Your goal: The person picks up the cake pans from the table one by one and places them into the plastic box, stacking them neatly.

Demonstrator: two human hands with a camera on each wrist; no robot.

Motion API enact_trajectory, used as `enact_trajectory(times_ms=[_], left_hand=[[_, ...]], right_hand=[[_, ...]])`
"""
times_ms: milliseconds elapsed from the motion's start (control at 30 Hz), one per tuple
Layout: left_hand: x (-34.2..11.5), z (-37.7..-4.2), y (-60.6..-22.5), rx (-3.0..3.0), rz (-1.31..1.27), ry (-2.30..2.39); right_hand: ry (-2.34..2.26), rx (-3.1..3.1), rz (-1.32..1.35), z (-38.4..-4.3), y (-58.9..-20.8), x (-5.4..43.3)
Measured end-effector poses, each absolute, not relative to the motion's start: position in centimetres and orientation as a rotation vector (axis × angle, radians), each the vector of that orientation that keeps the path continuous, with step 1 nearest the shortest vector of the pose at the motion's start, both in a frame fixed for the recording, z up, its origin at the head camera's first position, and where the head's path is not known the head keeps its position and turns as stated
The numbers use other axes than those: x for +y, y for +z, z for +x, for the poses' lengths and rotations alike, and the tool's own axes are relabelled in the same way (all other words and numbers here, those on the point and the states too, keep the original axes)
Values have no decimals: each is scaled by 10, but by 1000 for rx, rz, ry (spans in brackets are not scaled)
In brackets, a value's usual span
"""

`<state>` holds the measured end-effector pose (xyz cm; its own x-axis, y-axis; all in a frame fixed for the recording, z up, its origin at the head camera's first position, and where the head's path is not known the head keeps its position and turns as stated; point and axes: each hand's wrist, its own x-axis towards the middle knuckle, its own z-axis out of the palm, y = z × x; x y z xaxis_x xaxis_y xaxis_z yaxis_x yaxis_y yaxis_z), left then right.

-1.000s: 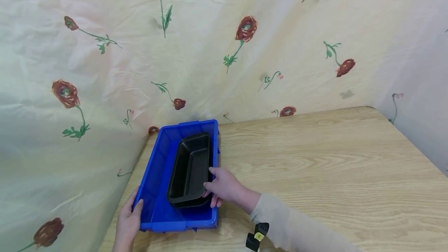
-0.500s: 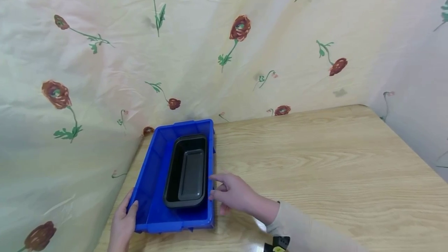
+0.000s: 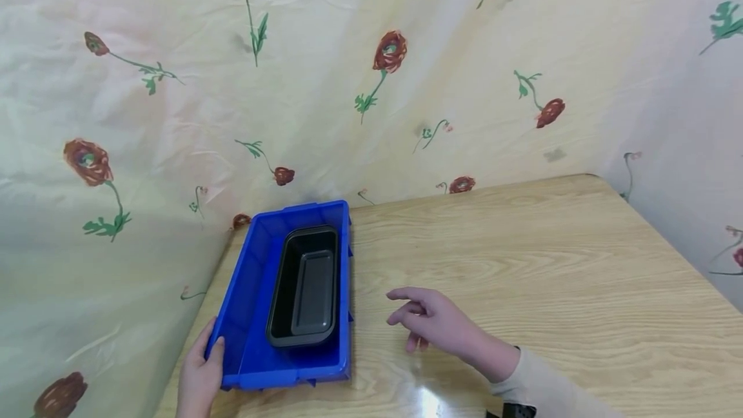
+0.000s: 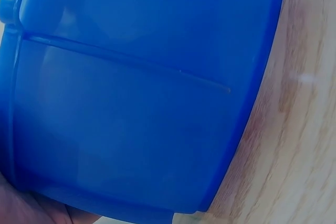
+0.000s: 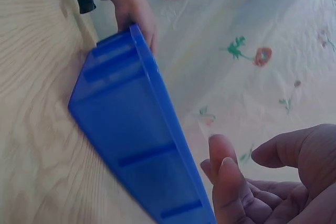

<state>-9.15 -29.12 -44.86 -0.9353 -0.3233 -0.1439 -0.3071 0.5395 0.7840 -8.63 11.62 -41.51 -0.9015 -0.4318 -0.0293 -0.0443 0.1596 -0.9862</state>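
Observation:
A blue plastic bin stands on the table at the left in the head view. Inside, toward its right wall, lies a black loaf pan, with a second dark rim showing close beneath its own. My left hand grips the bin's near left corner, thumb over the rim and fingers outside. Its fingers are mostly hidden behind the wall in the left wrist view, where the blue wall fills most of the picture. My right hand is in the air right of the bin, fingers loosely bent and holding nothing.
The wood-grain table extends to the right of the bin. A flower-printed cloth hangs behind the table and along its left side, close to the bin's far end.
My right hand let go of the black loaf pan, which settled level in the bin, and drew away to the right. My left hand kept its grip on the bin.

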Motion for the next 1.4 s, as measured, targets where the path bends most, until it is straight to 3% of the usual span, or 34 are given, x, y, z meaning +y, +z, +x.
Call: enact_trajectory(times_ms=[400,700,1400], left_hand=[[-290,-92,-450,-2742,540,-1290],[-287,-87,-442,-2808,469,-939],[-228,-69,-403,-2907,130,-950]], right_hand=[[-1813,2164,-445,-68,-430,162],[-1837,2159,-408,-58,-433,195],[-1859,2340,-263,-45,-429,227]])
